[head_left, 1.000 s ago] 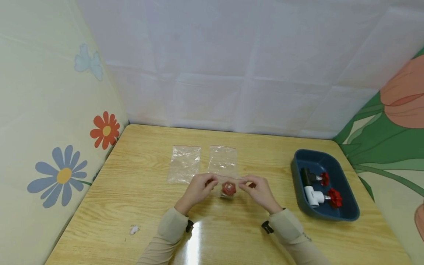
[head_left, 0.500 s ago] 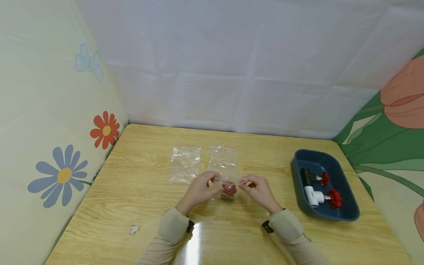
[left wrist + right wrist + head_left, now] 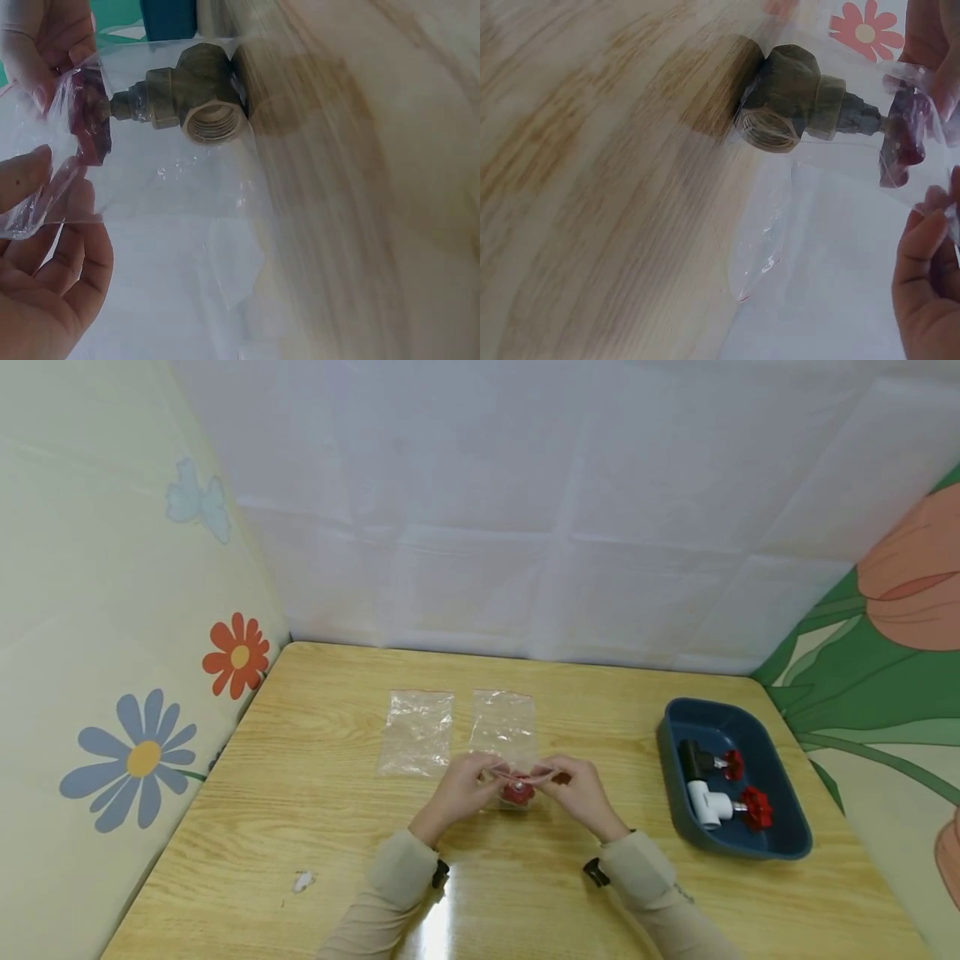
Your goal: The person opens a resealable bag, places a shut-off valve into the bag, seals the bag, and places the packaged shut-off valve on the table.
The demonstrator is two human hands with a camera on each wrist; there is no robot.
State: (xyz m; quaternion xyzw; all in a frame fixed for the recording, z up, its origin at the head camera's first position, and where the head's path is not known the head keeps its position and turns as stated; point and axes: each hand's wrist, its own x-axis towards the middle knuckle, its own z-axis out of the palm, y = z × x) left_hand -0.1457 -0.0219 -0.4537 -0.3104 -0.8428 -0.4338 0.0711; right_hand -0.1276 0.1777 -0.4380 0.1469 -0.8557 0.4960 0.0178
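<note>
A clear zip bag [image 3: 142,187] stands at the table's front middle with a brass valve [image 3: 202,90] inside. The valve's threaded opening faces the wrist cameras, and its red handwheel [image 3: 517,791] is uppermost, just under the bag's mouth. My left hand [image 3: 463,789] pinches the left end of the mouth between thumb and fingers. At the right end, my right hand [image 3: 579,792] pinches the plastic the same way. Between the hands the mouth's edges bow apart. The valve's base is right at the wooden tabletop in both wrist views.
Two flat clear bags, a left one [image 3: 416,732] and a right one [image 3: 504,718], lie behind the hands. At the right, a dark blue tray [image 3: 675,793] holds a black valve [image 3: 696,760] and a white valve [image 3: 708,806], both with red handwheels. Fabric walls border the table [image 3: 337,693].
Both hands have drawn closer together along the bag's mouth. Its edge was nearly straight a second ago and now bows into a gap over the handwheel. The tray and flat bags stay put.
</note>
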